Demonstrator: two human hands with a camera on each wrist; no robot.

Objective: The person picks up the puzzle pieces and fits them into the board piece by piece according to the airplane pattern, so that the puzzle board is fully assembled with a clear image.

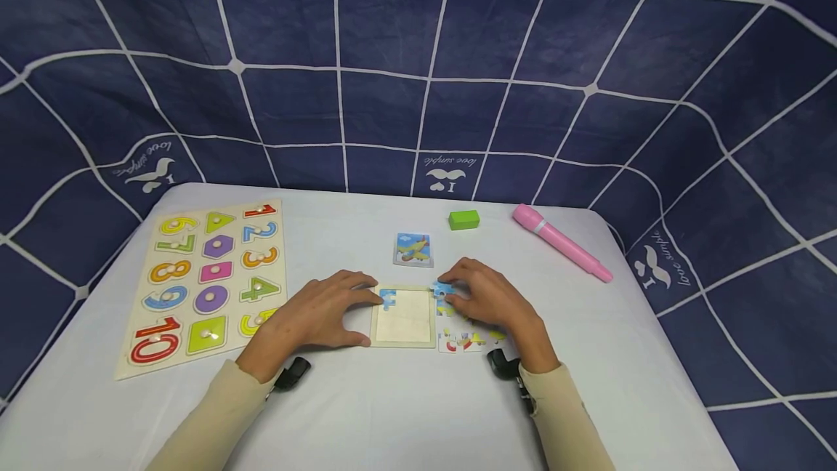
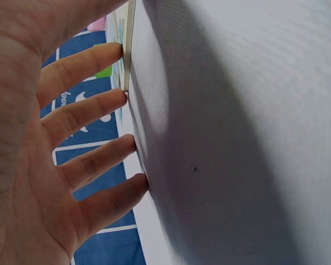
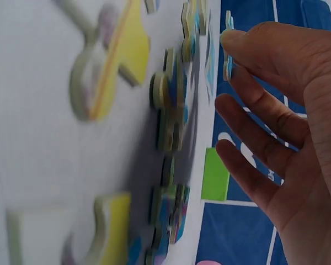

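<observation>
A shallow wooden puzzle tray [image 1: 403, 345] lies in front of me, with one blue jigsaw piece [image 1: 389, 298] set in its upper left corner. My left hand [image 1: 320, 311] is at the tray's left side, fingers spread. In the left wrist view, fingertips of that hand [image 2: 71, 132] meet the tray's edge [image 2: 128, 61] and the cloth. Above the tray's right rim, my right hand [image 1: 487, 296] pinches a blue puzzle piece [image 1: 441, 289] between thumb and index finger. The right wrist view shows this piece [image 3: 228, 73] edge-on. Loose puzzle pieces [image 1: 467, 341] lie below that hand, partly hidden by it.
Behind the tray lies a small airplane picture [image 1: 413, 249]. A green block [image 1: 463, 220] and a pink marker-shaped stick [image 1: 562, 242] are farther back to the right. On the left is a number-and-shape peg board [image 1: 203, 275]. A dark blue checked cloth [image 1: 379, 107] hangs behind the white table.
</observation>
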